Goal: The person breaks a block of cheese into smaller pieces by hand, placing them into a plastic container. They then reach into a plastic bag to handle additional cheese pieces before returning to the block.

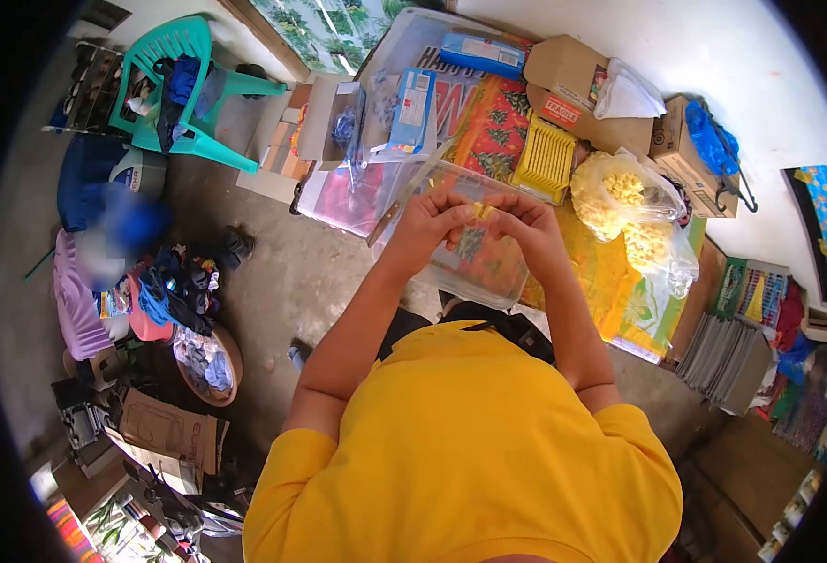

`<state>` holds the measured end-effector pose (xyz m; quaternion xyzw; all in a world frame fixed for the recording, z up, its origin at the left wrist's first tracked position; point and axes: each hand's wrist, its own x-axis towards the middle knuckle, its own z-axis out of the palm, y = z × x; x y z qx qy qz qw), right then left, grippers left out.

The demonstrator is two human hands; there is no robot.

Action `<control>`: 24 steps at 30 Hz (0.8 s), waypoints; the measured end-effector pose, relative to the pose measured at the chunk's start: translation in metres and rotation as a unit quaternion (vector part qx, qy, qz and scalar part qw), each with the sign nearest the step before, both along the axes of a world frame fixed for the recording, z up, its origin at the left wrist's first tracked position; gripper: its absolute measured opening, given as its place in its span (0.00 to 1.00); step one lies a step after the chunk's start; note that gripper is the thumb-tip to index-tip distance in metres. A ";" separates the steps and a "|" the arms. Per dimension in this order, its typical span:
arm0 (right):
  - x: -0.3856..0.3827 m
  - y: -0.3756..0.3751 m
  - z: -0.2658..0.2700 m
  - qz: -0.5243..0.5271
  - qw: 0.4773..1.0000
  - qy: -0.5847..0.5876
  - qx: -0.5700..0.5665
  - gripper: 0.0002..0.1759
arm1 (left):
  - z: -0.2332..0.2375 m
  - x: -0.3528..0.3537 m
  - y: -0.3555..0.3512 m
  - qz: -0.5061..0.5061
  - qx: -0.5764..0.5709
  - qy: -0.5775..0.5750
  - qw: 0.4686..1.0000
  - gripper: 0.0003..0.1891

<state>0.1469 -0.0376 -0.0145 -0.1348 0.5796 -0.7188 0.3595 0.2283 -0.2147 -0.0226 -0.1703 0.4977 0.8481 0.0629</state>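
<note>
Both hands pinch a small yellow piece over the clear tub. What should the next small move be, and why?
Probably release the small yellow piece straight down into the clear tub: the left hand and right hand both pinch it directly above the tub's open top, and similar yellow pieces wait in the plastic bags alongside.

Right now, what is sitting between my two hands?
A small yellow piece, pinched by fingertips of the left hand and right hand, over the clear plastic tub. The head view shows it.
</note>
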 end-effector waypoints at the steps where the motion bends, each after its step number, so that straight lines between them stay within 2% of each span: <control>1: 0.000 0.000 -0.002 -0.013 1.000 -0.009 0.002 0.14 | -0.003 0.001 0.001 0.008 0.020 -0.007 1.000 0.06; 4: 0.002 0.003 -0.009 -0.044 0.998 -0.037 0.018 0.16 | -0.017 0.003 -0.003 0.027 0.108 -0.026 0.993 0.05; 10: 0.008 0.007 -0.018 -0.055 0.994 -0.077 0.055 0.16 | -0.041 0.010 0.001 0.027 0.186 -0.037 0.982 0.06; 15: 0.008 0.007 -0.028 -0.020 0.995 -0.064 0.071 0.16 | -0.064 0.015 -0.001 0.035 0.209 -0.027 0.977 0.10; 19: 0.015 0.010 -0.021 -0.037 0.994 -0.057 0.089 0.15 | -0.066 0.016 -0.006 0.021 0.231 -0.033 0.972 0.13; 22: 0.019 0.017 -0.018 -0.047 0.993 -0.056 0.096 0.15 | -0.066 0.011 -0.005 0.028 0.216 -0.048 0.975 0.13; 24: 0.019 0.026 -0.021 -0.053 0.993 -0.056 0.095 0.14 | -0.062 0.008 -0.003 0.026 0.165 -0.057 0.984 0.12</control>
